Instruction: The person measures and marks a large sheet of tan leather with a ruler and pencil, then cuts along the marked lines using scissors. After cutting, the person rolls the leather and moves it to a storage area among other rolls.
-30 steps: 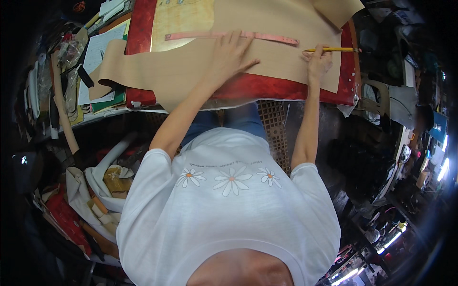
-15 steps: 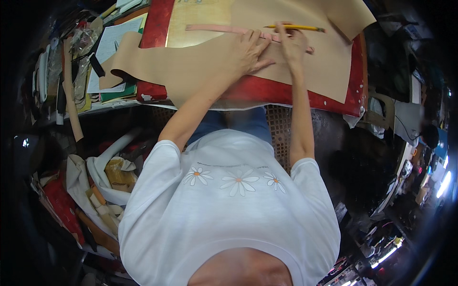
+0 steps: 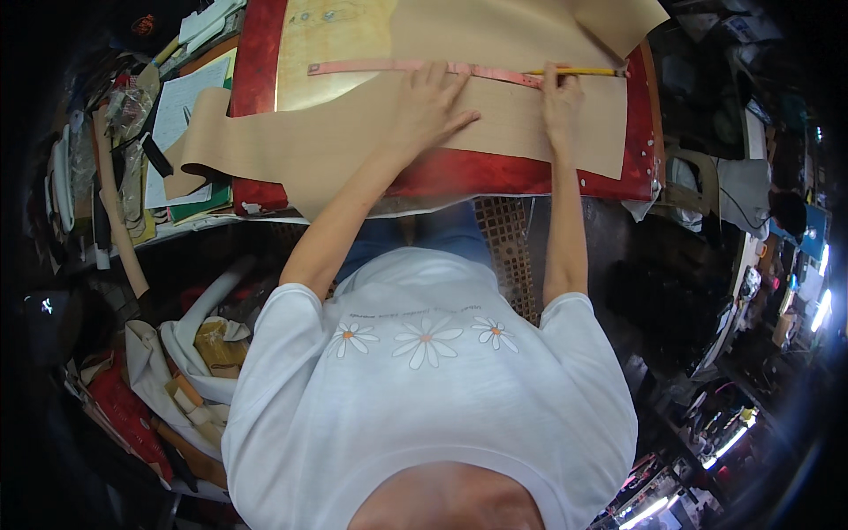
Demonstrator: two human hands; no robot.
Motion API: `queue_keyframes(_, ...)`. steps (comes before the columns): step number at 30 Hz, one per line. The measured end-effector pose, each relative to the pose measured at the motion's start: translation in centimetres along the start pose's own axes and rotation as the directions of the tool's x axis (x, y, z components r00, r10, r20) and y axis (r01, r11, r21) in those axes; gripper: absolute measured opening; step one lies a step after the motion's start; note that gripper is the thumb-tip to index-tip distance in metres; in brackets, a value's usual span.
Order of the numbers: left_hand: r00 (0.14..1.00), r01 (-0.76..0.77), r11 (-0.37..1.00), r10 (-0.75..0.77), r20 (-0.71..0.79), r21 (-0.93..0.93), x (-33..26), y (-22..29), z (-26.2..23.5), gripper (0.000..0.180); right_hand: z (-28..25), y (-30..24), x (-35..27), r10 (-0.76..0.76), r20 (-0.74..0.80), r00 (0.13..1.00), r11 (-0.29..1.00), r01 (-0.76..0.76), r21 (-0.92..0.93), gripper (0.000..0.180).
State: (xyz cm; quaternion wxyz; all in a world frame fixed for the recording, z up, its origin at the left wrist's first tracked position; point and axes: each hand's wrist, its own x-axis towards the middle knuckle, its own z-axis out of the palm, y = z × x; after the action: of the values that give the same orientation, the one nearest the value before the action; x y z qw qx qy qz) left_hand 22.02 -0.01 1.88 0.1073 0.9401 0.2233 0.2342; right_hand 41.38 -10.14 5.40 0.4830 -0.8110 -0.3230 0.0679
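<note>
A wide sheet of tan, leather-like material [image 3: 340, 128] lies over the work table. Across it runs a flat pink strip [image 3: 371, 66] that looks like a measuring tape; its left end reaches past the sheet onto a pale yellowish panel [image 3: 331, 40]. My left hand [image 3: 431, 110] rests flat, thumb out to the side, with fingertips on the strip's middle. My right hand [image 3: 562, 102] grips a yellow pencil [image 3: 596, 72] by the strip's right end, the pencil's rear pointing right. Whether the pencil tip touches the sheet cannot be made out.
The red table top [image 3: 252, 62] shows around the sheet. At the left lie papers [image 3: 181, 106], a green folder [image 3: 190, 205] and plastic wrapping. Rolled scraps [image 3: 190, 340] fill the lower left. The sheet's left end curls up, and its far right corner is folded over.
My right hand has moved down the strip to its right end, still with the pencil. My left hand stays on the strip. The whole view has shifted slightly.
</note>
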Motion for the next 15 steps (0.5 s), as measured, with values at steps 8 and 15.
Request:
queue_keyframes(8,1.0,-0.007,0.998,0.006,0.017,0.059,-0.8,-0.2,0.4,0.068,-1.6,7.3,-0.6,-0.182,-0.046,0.982,0.926,0.155,-0.345,0.03)
queue_keyframes(15,0.999,0.007,1.0,-0.006,-0.041,0.025,0.3,-0.8,0.2,0.052,-2.5,5.2,1.4,0.115,0.07,0.991,0.986,-0.105,-0.133,0.038)
